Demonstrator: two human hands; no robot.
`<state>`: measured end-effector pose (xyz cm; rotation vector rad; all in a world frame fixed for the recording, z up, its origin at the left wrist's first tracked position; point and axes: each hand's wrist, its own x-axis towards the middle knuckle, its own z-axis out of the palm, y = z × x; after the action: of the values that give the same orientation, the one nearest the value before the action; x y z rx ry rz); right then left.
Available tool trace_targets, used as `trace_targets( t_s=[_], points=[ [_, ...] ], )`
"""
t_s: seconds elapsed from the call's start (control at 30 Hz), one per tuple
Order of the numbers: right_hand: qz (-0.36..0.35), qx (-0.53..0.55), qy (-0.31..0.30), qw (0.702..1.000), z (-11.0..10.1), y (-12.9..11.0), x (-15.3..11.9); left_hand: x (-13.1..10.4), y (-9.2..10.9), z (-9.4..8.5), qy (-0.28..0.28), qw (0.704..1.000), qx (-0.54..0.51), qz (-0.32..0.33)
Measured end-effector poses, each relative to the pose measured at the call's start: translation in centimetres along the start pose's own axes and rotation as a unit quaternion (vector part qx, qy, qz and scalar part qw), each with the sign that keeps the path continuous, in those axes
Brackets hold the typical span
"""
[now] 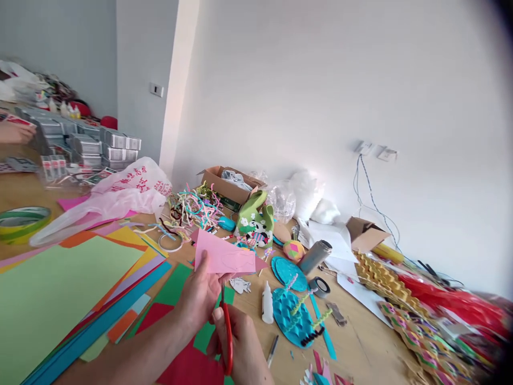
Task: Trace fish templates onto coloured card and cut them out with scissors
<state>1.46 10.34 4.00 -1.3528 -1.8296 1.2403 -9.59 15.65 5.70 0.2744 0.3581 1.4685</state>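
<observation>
My left hand [202, 291] pinches a piece of pink paper [224, 256] by its lower left part, thumb on top. A faint outline is drawn on the paper. My right hand [238, 337] grips red-handled scissors [228, 334], whose blades point up at the paper's lower edge. Whether the blades are around the edge I cannot tell. Beneath my hands lie green paper [174, 283] and red paper [186, 363]. Just beyond the hands is a white paper cut-out [240, 285]. A white glue bottle [267, 303] and a pen [273, 350] are on the right.
Stacked coloured paper [72, 289] covers the table's left side. To the right are a blue egg-carton craft [290, 315], a metal bottle [316, 258] and black tape [319, 286]. Pipe cleaners [196, 208] and a cardboard box [224, 182] lie farther back. Another person's hand [16, 131] shows far left.
</observation>
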Motion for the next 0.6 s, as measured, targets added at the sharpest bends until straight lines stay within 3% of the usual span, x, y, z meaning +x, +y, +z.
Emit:
trace_targets(
  t_s=[0.3,0.47,0.6],
  points=[
    [0.021,0.037,0.003,0.999,-0.1,0.5,0.7,0.0,-1.3,-0.4,0.026,0.998,0.046,0.022],
    [0.026,0.051,0.002,0.998,-0.1,0.5,0.8,-0.4,-1.4,-0.4,0.012,0.996,0.085,-0.01],
    [0.034,0.057,0.011,0.998,-0.3,0.4,0.9,-0.6,-1.5,-0.3,0.038,0.991,0.127,-0.015]
  ],
)
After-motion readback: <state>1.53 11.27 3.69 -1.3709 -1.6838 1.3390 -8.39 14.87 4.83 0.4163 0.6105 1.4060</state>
